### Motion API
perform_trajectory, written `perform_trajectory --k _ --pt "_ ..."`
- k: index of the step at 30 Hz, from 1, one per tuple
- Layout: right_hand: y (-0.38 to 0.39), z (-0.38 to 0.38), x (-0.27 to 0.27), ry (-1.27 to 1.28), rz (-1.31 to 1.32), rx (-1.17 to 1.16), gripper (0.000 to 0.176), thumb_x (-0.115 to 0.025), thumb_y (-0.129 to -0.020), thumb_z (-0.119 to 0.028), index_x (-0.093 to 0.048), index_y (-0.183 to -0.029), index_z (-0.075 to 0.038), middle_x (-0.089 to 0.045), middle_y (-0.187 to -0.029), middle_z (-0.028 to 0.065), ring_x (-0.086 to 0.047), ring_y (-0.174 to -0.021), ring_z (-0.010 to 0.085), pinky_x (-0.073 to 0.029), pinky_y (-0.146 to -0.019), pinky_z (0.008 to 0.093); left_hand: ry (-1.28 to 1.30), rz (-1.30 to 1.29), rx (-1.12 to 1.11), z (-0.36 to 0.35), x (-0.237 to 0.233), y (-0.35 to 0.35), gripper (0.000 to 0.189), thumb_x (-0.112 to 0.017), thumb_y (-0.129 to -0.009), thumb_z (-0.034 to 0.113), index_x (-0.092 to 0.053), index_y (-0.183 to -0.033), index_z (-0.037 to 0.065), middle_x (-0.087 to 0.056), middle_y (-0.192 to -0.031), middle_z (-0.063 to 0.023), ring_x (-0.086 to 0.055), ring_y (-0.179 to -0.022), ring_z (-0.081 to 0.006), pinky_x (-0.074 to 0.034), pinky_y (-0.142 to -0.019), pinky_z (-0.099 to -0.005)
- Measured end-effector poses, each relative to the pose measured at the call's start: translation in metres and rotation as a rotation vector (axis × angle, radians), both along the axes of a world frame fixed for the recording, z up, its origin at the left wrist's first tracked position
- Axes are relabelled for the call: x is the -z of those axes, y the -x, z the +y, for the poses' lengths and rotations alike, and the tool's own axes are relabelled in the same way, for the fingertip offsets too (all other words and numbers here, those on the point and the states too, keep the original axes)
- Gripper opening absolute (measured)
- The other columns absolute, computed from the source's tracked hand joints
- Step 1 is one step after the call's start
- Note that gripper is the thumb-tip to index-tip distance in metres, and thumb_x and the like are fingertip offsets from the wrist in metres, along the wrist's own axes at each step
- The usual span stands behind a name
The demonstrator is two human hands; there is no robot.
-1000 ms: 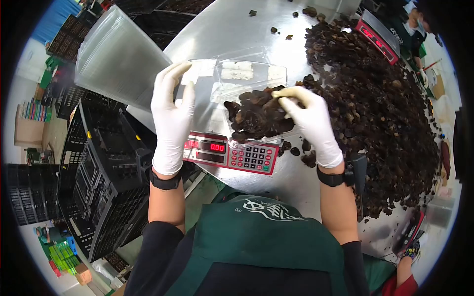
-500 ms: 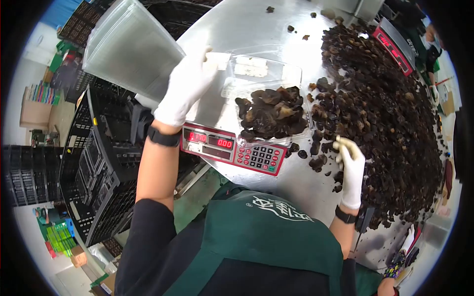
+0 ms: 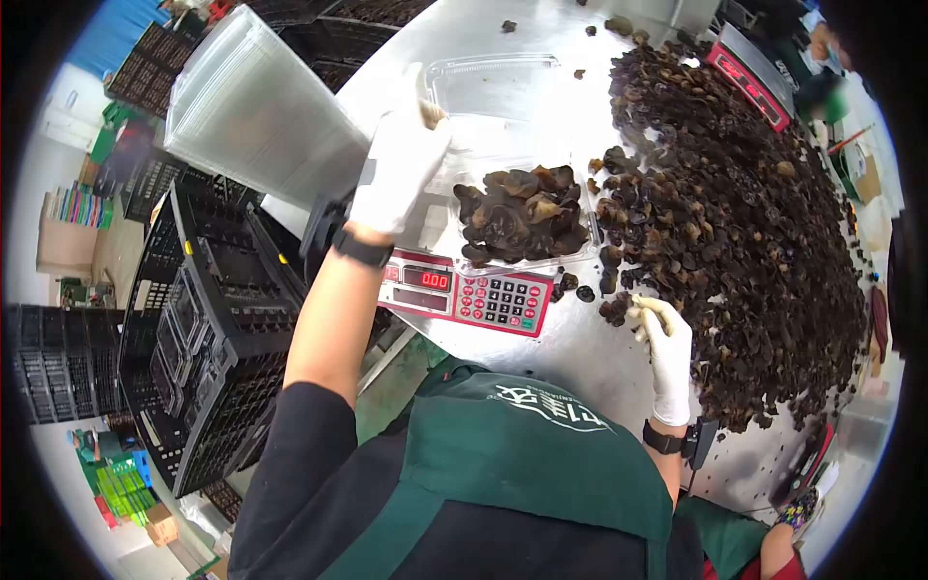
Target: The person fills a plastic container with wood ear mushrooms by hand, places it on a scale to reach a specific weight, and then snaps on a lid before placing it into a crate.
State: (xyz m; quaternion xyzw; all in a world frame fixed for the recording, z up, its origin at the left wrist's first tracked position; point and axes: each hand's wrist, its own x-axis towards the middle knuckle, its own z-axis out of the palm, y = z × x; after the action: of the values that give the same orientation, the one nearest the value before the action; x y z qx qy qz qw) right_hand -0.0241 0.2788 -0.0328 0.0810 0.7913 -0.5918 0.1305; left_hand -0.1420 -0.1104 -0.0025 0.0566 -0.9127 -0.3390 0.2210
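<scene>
A clear plastic clamshell box (image 3: 586, 253) filled with dark wood ear mushrooms (image 3: 522, 215) rests on a red electronic scale (image 3: 454, 290), whose one legible display reads 0.00. Its clear lid (image 3: 495, 70) stands up behind the mushrooms, tilted. My left hand (image 3: 404, 159), in a white glove, is at the lid's left edge, thumb and fingers around it. My right hand (image 3: 665, 353), gloved in white too, hovers right of the scale with fingers loosely bent and apart. Nothing shows in it. Closest to its fingertips lie a few loose mushrooms (image 3: 613, 309).
A large mushroom heap (image 3: 735, 232) covers the right side of the metal table (image 3: 590, 377). Beyond it stands another red scale (image 3: 749, 82). Stacked clear boxes (image 3: 256, 111) lean at the left, above black crates (image 3: 208, 348). A co-worker's arm (image 3: 776, 551) shows at lower right.
The lid has risen from lying nearly flat to a steeper tilt, with my left hand shifted right along with it. My right hand has moved slightly down and left.
</scene>
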Motion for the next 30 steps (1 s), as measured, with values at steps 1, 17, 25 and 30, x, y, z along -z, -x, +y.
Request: perform_trajectory --k 1,17,25,30 --pt "0.002 -0.004 -0.004 -0.006 0.012 -0.011 0.024 -0.056 -0.096 -0.008 -0.069 -0.115 -0.001 -0.073 -0.093 0.0048 -0.053 -0.064 0.0031 -0.038 -0.055 0.0175 -0.182 0.017 0.066 0.011 -0.021 -0.018 0.059 -0.066 -0.087 0.016 -0.048 -0.142 0.004 -0.065 -0.113 -0.0192 -0.063 -0.107 -0.0283 -0.048 -0.094 -0.0376" --pt "0.073 -0.072 -0.013 0.388 -0.065 -0.320 0.050 -0.055 -0.096 -0.009 -0.042 -0.143 0.001 -0.070 -0.085 0.0079 -0.052 -0.053 0.0052 -0.042 -0.050 0.0185 -0.800 -0.397 0.213 0.041 0.004 -0.138 0.063 -0.059 -0.095 0.006 -0.035 -0.153 0.012 -0.065 -0.093 -0.0060 -0.062 -0.073 -0.0097 -0.046 -0.063 -0.0202" --pt "0.062 -0.074 -0.010 0.450 -0.018 -0.264 0.043 -0.054 -0.092 -0.004 -0.047 -0.134 0.001 -0.070 -0.079 0.0093 -0.048 -0.050 0.0045 -0.038 -0.048 0.0178 -1.167 -0.292 0.282 0.048 0.016 -0.137 0.073 -0.056 -0.093 0.002 -0.022 -0.157 0.011 -0.066 -0.080 -0.0065 -0.060 -0.061 -0.0092 -0.043 -0.056 -0.0187" --pt "0.029 -0.084 -0.046 0.431 -0.024 -0.236 0.043 -0.053 -0.089 -0.001 -0.046 -0.132 0.000 -0.068 -0.075 0.0083 -0.042 -0.048 0.0032 -0.032 -0.046 0.0169 -1.237 -0.220 0.203 0.054 -0.013 -0.186 0.078 -0.056 -0.090 -0.003 -0.019 -0.156 0.011 -0.066 -0.080 -0.0067 -0.061 -0.061 -0.0091 -0.044 -0.054 -0.0185"
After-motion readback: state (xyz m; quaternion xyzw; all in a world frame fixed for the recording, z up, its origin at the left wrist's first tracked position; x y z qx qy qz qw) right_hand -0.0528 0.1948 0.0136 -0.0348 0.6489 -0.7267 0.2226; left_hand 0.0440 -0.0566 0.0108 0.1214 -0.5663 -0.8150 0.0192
